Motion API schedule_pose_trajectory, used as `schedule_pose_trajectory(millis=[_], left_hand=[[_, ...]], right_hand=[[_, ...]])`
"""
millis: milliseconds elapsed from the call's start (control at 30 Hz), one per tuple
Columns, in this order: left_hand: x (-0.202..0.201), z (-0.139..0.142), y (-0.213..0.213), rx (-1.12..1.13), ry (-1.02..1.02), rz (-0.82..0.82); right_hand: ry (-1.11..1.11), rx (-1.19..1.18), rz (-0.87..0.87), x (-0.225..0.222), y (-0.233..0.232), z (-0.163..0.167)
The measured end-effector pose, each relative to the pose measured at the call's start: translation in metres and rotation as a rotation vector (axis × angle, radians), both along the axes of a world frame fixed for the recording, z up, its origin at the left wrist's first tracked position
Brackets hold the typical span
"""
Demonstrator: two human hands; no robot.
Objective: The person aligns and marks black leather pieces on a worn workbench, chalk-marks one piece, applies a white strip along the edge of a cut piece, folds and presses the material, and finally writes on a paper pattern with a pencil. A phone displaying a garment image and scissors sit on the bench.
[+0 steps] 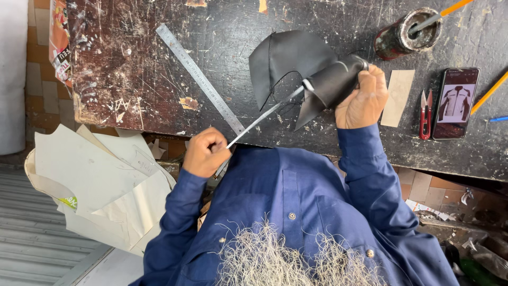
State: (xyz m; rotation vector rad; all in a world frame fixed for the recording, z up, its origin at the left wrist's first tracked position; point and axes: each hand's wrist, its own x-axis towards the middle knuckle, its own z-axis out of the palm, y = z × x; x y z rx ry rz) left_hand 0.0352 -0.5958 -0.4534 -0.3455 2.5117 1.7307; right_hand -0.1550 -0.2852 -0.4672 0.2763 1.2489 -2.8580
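Black leather piece [296, 63], cut in a curved shape, lies partly on the dark scarred table [132, 69] and partly rolled up in the right hand [362, 98], which is closed around the rolled end near the table's front edge; the flat part fans out toward the table's middle. It looks soft and pliable, light, with a smooth face that could slide in the grip, so holding it by the rolled bulk as here seems the steadier place, rather than by its thin loose edges. Cream paper patterns [100, 180] lie in a heap below the table on the person's left. A long steel ruler [198, 77] lies diagonally on the table, left of the leather and apart from it. A thin pale strip [264, 116] runs taut from the roll down to the left hand [206, 153], whose fingers are curled shut, pinching the strip's lower end just off the table's edge; it looks narrow and flexible. A dirty tin [407, 34] with an orange-handled brush stands at the far right, a phone [455, 100] lies beside red thread snips [425, 114], and a small tan card [397, 98] sits just right of the right hand.
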Motion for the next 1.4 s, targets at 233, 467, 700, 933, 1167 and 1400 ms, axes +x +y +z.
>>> schedule_pose_trajectory(millis=[233,467,700,933,1167,1400], left_hand=[[0.043,-0.004,-0.047,-0.277,-0.147,0.134],[0.037,0.027,-0.061,-0.927,-0.819,0.017],[-0.07,0.027,-0.026,0.307,0.149,0.137],[-0.137,-0.009,-0.022,0.614,0.101,0.015],[-0.171,0.026,-0.03,0.393,0.152,-0.186],[-0.189,0.008,0.007,0.558,0.238,0.384]], right_hand=[[0.187,0.082,0.061,-0.023,-0.024,0.007],[0.277,0.041,0.209,-0.038,-0.062,0.03],[0.09,-0.055,0.655,-0.014,-0.089,0.055],[0.334,1.148,0.433,-0.024,-0.061,0.033],[0.671,1.846,0.052,-0.041,-0.045,-0.001],[0.278,1.723,0.113,-0.034,-0.006,0.027]])
